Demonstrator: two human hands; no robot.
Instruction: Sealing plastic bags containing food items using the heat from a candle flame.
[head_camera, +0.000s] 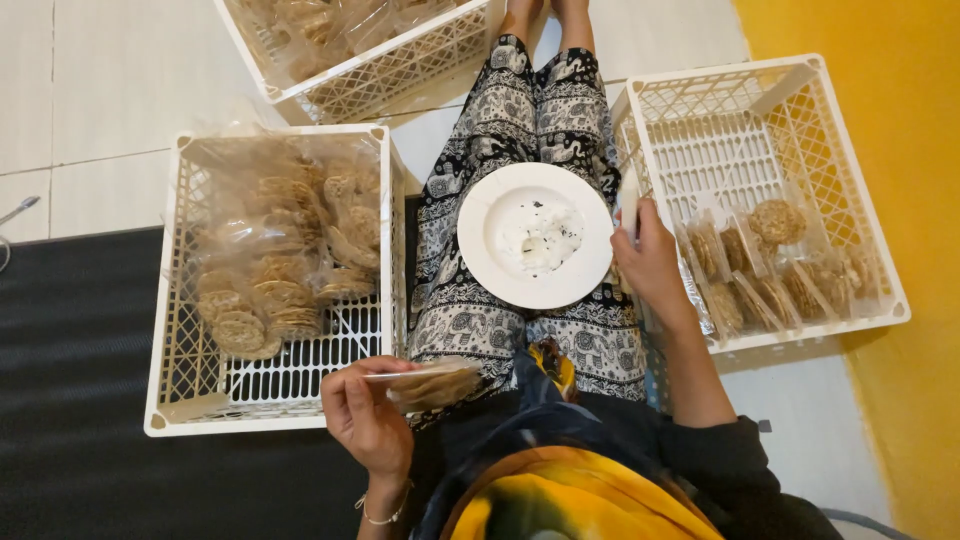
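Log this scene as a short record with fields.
left hand: holds a clear packet of round crackers
right hand: at the near wall of the right crate; whether it grips anything cannot be told
lap: white plate with white residue
left crate: heaped cracker packets
right crate: a few packets
far crate: more packets

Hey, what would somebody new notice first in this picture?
Probably the round white plate resting on the lap, between two white plastic lattice crates. The left crate holds clear bags of round tan crackers. The left hand holds one clear cracker packet; the right hand rests at the right crate.
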